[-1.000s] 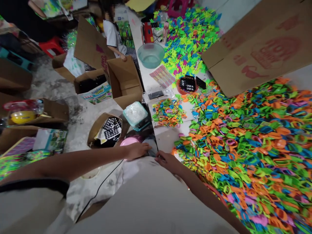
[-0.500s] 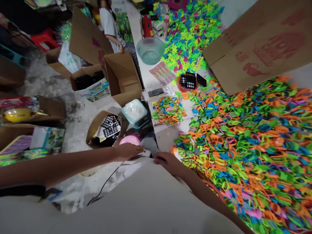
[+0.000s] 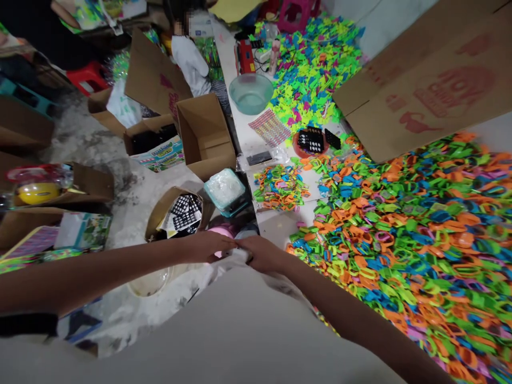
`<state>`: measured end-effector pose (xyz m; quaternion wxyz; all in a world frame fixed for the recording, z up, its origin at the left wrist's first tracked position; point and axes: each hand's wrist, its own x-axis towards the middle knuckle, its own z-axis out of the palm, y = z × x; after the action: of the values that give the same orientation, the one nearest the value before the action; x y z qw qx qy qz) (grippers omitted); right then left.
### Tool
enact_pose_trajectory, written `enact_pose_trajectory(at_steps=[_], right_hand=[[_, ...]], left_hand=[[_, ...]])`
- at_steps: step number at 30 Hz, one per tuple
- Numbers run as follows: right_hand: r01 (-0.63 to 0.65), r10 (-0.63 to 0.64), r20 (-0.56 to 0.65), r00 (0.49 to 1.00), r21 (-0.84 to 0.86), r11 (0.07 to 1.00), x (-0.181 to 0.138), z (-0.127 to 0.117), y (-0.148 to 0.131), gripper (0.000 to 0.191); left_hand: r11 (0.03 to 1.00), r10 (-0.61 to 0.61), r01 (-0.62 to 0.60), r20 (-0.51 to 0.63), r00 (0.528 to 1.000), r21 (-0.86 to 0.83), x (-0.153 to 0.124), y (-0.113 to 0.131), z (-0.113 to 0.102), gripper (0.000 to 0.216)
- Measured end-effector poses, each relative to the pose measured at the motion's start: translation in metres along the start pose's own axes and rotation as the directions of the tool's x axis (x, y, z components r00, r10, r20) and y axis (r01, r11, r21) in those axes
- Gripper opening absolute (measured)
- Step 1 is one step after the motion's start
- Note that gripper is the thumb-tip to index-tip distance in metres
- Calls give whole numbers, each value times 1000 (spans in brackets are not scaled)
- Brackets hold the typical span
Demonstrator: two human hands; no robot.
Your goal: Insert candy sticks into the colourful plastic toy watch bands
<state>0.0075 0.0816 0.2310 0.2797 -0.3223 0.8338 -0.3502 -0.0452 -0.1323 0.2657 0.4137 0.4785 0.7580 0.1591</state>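
My left hand (image 3: 210,246) and my right hand (image 3: 262,254) meet in front of my body, their fingertips close together. Between them the light grey shirt (image 3: 232,320) is drawn forward into folds, and its front edge runs up to the fingers. My right hand is closed on that edge. The fingers of my left hand also look closed at the cloth, though partly hidden. Just beyond the hands, a pink round thing (image 3: 224,231) shows in part. To the right, heaps of colourful plastic toy pieces (image 3: 380,234) cover the white table.
An open carton of black-and-white sheets (image 3: 182,213) and a teal stool topped with clear plastic (image 3: 225,191) stand ahead. An empty cardboard box (image 3: 206,136) adjoins the table. On the table are a translucent basin (image 3: 251,94) and a large carton (image 3: 432,85). A person (image 3: 192,64) sits beyond.
My right hand has moved left and up to meet my left hand, and the shirt between them is now bunched. The view has shifted slightly, and the black cable is mostly hidden.
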Motion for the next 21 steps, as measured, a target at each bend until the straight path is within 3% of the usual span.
enact_pose_trajectory(at_steps=[3,6,8,9,11,13,14,15,17,19,21], right_hand=[[-94,95,19,995,-46,994,7,-9,-14,50],[-112,113,9,994,-64,992,11,-18,-27,50],[-100,103,22,994,-95,990,14,-22,-32,53],[-94,98,25,995,-129,987,15,-24,-34,54],[-67,70,5,998,-246,967,19,-26,-34,56],[-38,28,-34,999,-361,932,23,-27,-32,55],[-35,14,-57,998,-403,915,26,-28,-29,54],[-48,15,-81,997,-434,900,29,-27,-25,53],[-114,54,-139,989,-469,876,37,-26,-16,51],[-177,91,-193,977,-491,853,47,-23,-5,48],[-213,115,-223,968,-488,846,57,-19,7,46]], left_hand=[[992,4,-13,-76,997,-124,-8,-5,-8,51],[951,-6,-40,-149,989,-308,-19,-7,-16,42],[870,-115,21,-162,980,-492,-29,-3,-19,35],[787,-218,96,-129,967,-610,-34,0,-20,35],[521,-405,265,37,913,-811,-43,10,-20,42],[293,-442,380,228,867,-878,-50,20,-19,47],[265,-424,417,283,860,-869,-52,23,-19,47],[304,-421,439,294,858,-846,-52,26,-18,45],[494,-491,480,223,842,-725,-48,28,-16,35],[681,-599,531,34,800,-505,-42,25,-13,22],[768,-627,562,-182,758,-308,-36,16,-9,25]])
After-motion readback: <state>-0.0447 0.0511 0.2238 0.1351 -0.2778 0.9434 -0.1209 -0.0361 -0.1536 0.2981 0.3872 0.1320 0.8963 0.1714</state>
